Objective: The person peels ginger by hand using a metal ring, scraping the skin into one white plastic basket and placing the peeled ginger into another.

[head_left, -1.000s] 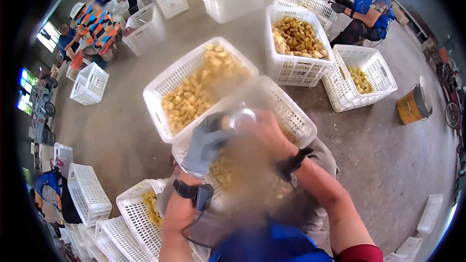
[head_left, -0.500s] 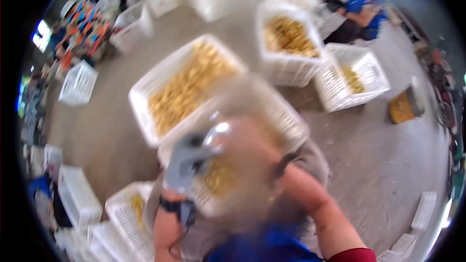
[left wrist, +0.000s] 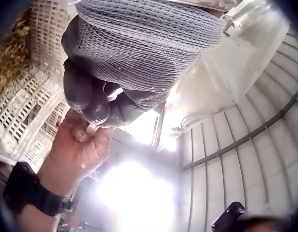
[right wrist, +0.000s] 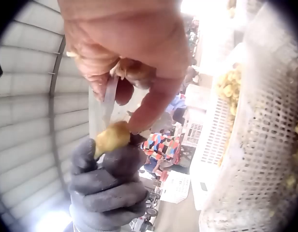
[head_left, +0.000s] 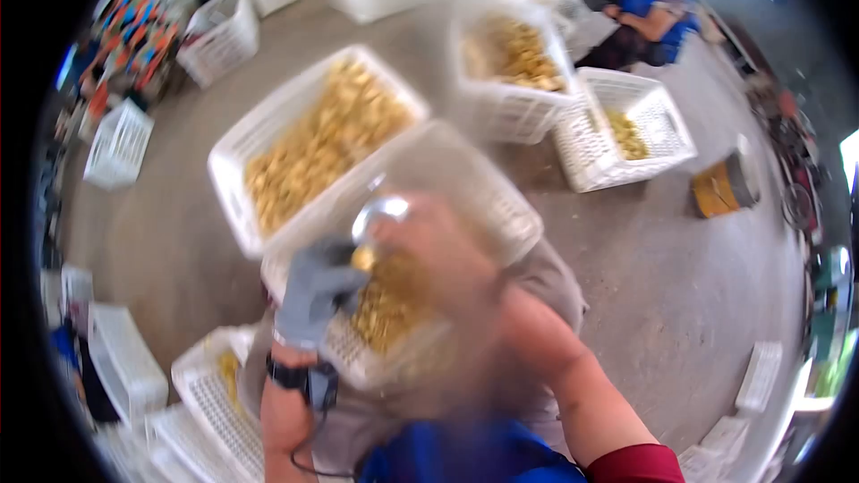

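Observation:
My left hand (head_left: pixel 313 291), in a grey knit glove with a dark coated palm, pinches a yellow, knobby piece of ginger (right wrist: pixel 112 137) between thumb and fingers. My bare right hand (head_left: pixel 429 241) is close against it and grips a flat, pale blade-like tool (right wrist: pixel 109 99) that points down at the ginger. A brownish lump (right wrist: pixel 137 72) sits inside the curled right fingers. In the head view a shiny round glint shows at the right fingertips. Both hands are over a white slotted crate (head_left: pixel 523 224) on the lap, with small yellow pieces (head_left: pixel 380 317) in it.
A white crate (head_left: pixel 234 161) full of ginger adjoins the lap crate on its far left side. Farther right stand more part-filled crates (head_left: pixel 617 174) and a yellow bucket (head_left: pixel 716 192). Another crate (head_left: pixel 192 376) is by the left leg. Seated people (head_left: pixel 649 13) work in the background.
The head view has swung so the scene shifts left and slightly up. The left hand has drawn a little toward the body, and the ginger piece now shows at its fingertips.

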Motion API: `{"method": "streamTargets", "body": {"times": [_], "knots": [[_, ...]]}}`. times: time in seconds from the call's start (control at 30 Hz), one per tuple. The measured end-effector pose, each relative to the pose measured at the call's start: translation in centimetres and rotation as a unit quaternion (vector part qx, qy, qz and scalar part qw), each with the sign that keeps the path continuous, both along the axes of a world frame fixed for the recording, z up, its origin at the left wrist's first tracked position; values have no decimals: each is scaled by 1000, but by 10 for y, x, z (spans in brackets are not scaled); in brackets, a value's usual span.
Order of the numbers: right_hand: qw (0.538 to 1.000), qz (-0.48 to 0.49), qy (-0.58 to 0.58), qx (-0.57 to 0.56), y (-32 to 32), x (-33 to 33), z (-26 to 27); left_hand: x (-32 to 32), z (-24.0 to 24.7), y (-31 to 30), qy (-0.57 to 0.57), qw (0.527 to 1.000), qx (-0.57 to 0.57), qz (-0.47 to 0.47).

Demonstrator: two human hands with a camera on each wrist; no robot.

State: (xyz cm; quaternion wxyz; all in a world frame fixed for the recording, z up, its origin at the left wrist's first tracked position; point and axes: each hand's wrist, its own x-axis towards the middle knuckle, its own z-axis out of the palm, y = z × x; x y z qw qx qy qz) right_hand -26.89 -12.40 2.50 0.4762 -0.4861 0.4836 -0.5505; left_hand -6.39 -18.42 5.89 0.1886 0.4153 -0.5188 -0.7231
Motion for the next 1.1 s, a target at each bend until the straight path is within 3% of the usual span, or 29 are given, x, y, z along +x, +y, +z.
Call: {"method": "streamTargets", "body": {"times": [0.03,0.07,0.1,0.13,0.2,0.23,0.27,0.3,0.33,0.37,0.4,0.47,0.53,0.57,0.67,0.73,0.77,0.8,0.9,0.93,0.97,1.03,1.1], "knots": [[978,-29,194,-75,3,-1,0,-3,8,1,22,1000,12,9],[924,-82,347,-142,6,-2,1,-4,8,1,30,999,25,22],[979,-72,179,-59,0,-7,-2,-3,4,-3,41,998,31,26],[998,-62,12,27,-11,-14,-3,3,-10,-12,42,999,20,-26],[995,-49,-78,24,-27,-13,-15,-15,-42,3,101,994,16,42],[996,-54,-7,-63,-31,-4,-38,-23,-71,16,128,989,20,70],[995,-68,26,-67,-30,-1,-41,-16,-139,26,51,979,-196,-18],[992,-82,59,-71,-29,3,-45,-19,-139,46,136,990,22,27],[988,-96,92,-73,-28,6,-48,-35,-128,53,216,947,225,77],[993,-94,-66,-12,-33,16,-37,-47,-123,55,283,857,412,123],[966,-115,-229,43,-38,26,-25,-41,-158,70,488,741,458,50],[957,-94,-271,49,-43,31,-16,-36,-176,77,268,920,286,-27],[967,-58,-245,44,-41,38,-19,-31,-182,78,193,937,290,-43],[970,-46,-233,51,-40,42,-21,-24,-183,74,221,891,396,-16],[973,-54,-205,87,-40,45,-25,-13,-199,60,171,948,268,-11],[970,-70,-227,54,-41,37,-25,-12,-209,46,70,989,-3,-132],[966,-83,-242,35,-41,32,-21,-17,-190,41,-36,951,-225,-211],[960,-90,-263,23,-36,24,-18,-21,-172,40,-137,848,-434,-273],[946,-132,-294,-19,-11,-10,12,-41,-129,52,-95,863,-435,-240],[945,-159,-282,-39,-1,-26,20,-45,-137,59,-49,958,-229,-168],[944,-184,-269,-58,12,-43,27,-51,-140,67,14,999,-27,-36],[917,-262,-286,-97,48,-82,39,-50,-128,58,-3,990,137,-34],[889,-343,-293,-82,84,-117,36,-51,-137,57,-12,991,126,-53]]}}
